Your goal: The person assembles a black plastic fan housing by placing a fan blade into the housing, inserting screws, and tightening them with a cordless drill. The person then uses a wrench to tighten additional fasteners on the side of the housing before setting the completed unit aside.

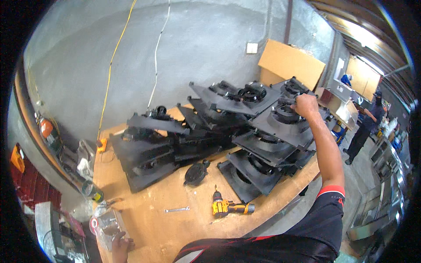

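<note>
Panels (149,170) found already piled, with one round part (196,174) loose; had right hand (306,106) at upper panel (280,130), left hand (120,248) at box (120,220); could not tell either grip.

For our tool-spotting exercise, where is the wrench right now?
In the head view, the wrench lies on the wooden table, left of the yellow-and-black drill and nearer the person than the small round black part.
</note>
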`<action>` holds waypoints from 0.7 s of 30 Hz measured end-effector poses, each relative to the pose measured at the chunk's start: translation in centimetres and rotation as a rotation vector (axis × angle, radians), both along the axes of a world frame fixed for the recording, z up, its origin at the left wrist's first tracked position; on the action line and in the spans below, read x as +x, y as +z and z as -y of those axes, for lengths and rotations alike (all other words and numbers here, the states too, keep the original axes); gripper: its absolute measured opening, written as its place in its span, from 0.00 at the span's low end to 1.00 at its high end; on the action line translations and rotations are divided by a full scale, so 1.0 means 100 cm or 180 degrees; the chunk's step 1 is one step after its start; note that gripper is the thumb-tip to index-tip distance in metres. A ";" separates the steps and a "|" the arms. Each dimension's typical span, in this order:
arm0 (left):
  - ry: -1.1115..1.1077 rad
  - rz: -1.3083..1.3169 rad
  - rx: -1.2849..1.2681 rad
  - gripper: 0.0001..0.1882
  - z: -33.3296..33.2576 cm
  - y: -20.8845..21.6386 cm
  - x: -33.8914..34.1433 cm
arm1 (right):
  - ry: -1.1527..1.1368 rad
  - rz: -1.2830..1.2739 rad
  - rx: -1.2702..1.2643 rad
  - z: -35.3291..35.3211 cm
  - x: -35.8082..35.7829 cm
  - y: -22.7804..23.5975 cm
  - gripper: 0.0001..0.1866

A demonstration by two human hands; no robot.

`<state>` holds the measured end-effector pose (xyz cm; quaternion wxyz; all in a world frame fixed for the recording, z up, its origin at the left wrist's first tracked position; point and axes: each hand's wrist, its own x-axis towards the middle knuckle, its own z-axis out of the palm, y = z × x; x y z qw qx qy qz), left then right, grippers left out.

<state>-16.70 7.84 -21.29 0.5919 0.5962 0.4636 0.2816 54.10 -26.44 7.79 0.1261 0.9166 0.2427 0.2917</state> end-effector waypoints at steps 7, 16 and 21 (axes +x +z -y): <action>-0.0071 -0.0498 -0.0014 0.22 0.022 -0.003 0.025 | 0.0192 -0.0045 -0.0096 -0.043 0.030 -0.056 0.17; 0.0051 -0.0389 -0.0386 0.26 0.080 -0.053 0.000 | 0.0327 -0.0003 -0.0270 -0.100 0.039 -0.064 0.16; -0.0252 -0.1264 0.0002 0.29 0.096 -0.086 0.005 | 0.1377 0.0344 -0.0042 -0.068 0.026 -0.089 0.27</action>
